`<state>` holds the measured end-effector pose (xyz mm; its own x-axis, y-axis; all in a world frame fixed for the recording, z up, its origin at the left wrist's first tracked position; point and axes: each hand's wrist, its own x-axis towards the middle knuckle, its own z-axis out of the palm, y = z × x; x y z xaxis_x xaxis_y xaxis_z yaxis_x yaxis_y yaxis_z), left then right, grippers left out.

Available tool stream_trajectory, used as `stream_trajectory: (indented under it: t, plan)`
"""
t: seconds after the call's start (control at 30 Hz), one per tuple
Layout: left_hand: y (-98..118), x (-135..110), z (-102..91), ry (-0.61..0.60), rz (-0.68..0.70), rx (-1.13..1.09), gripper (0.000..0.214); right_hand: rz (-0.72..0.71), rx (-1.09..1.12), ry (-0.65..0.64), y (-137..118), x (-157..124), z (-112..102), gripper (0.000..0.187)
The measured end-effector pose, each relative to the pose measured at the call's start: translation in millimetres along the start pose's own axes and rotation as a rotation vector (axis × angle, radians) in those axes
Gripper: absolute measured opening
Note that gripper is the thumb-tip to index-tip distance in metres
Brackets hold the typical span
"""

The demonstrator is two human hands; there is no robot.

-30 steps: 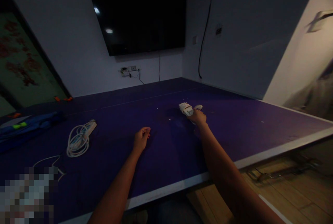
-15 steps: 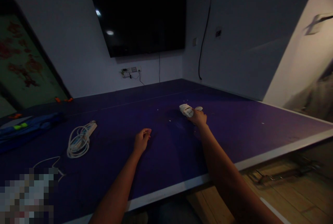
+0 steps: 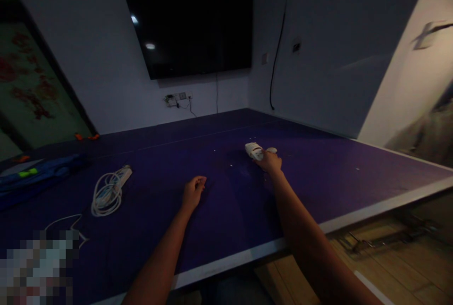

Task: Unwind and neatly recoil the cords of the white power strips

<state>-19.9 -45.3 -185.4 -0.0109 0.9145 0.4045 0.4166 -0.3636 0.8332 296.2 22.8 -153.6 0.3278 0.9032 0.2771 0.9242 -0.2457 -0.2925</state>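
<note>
My right hand (image 3: 271, 160) is closed around a white power strip (image 3: 254, 151), low over the purple tabletop (image 3: 226, 210). White cord appears to be wound around the strip's far left end, and dark slots show on its face. A rounded white end pokes out beyond my fingers on the right; the middle is hidden by my hand. To the left, my left hand (image 3: 193, 191) rests on the tabletop with fingers curled together. Whether anything small sits in them is hidden. Small white scraps (image 3: 231, 165) lie between and beyond my hands.
Left of my hands lies another white power strip (image 3: 124, 176) with a coiled cord (image 3: 106, 201). Blue cloth (image 3: 53, 170) is farther left, near orange items (image 3: 93, 137). A television (image 3: 198, 31) hangs above wall sockets (image 3: 179, 97). The table's white edge (image 3: 233, 259) runs in front.
Both hands stay nearly in place. The power strip in my right hand has turned or shifted very slightly; the view has moved a touch.
</note>
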Motion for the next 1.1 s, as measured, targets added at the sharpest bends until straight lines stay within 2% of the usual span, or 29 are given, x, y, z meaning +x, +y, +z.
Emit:
stream_trajectory:
  t: [0.1,0.2,0.3,0.37,0.47,0.57,0.67,0.73,0.83,0.9,1.03,1.1]
  plan:
    - [0.3,-0.1,0.1,0.004,0.003,0.007,0.052,0.006,0.015,0.041,-2.0,-2.6,-2.4,0.060]
    - [1.1,0.5,0.0,0.008,0.005,0.019,0.051,0.020,0.084,0.189,-9.9,-5.0,-8.9,0.054]
    - [2.7,0.3,-1.0,0.019,0.006,0.032,0.051,-0.008,0.196,0.371,-29.3,-12.2,-18.2,0.047]
    - [4.1,-0.4,-2.5,0.042,0.010,0.051,0.049,-0.083,0.249,0.425,-50.1,-24.9,-22.4,0.042]
    - [5.8,-1.3,-6.4,0.132,0.039,0.109,0.046,-0.230,0.246,0.304,-88.8,-58.7,-20.3,0.048]
    - [6.2,-0.3,-11.9,0.247,0.078,0.176,0.043,-0.551,0.162,0.124,-123.9,-97.4,-10.9,0.057]
    - [6.1,2.2,-19.8,0.394,0.096,0.304,0.041,-0.792,0.112,0.029,-141.8,-120.9,-4.1,0.054]
    - [6.6,3.9,-28.2,0.514,0.110,0.416,0.039,-0.850,0.103,0.013,-142.5,-124.1,-3.6,0.053]
    - [8.7,6.8,-50.1,0.696,0.077,0.556,0.040,-0.829,0.096,0.015,-134.3,-116.4,-6.4,0.056]
    - [10.8,10.8,-72.6,0.848,-0.035,0.606,0.046,-0.793,0.094,0.026,-128.6,-109.0,-8.2,0.056]
    - [16.4,27.1,-132.0,1.043,-0.281,0.602,0.070,-0.778,0.083,0.037,-125.6,-102.4,-7.9,0.057]
    - [18.1,36.7,-161.2,1.073,-0.374,0.632,0.083,-0.819,0.080,0.032,-127.6,-104.5,-6.5,0.056]
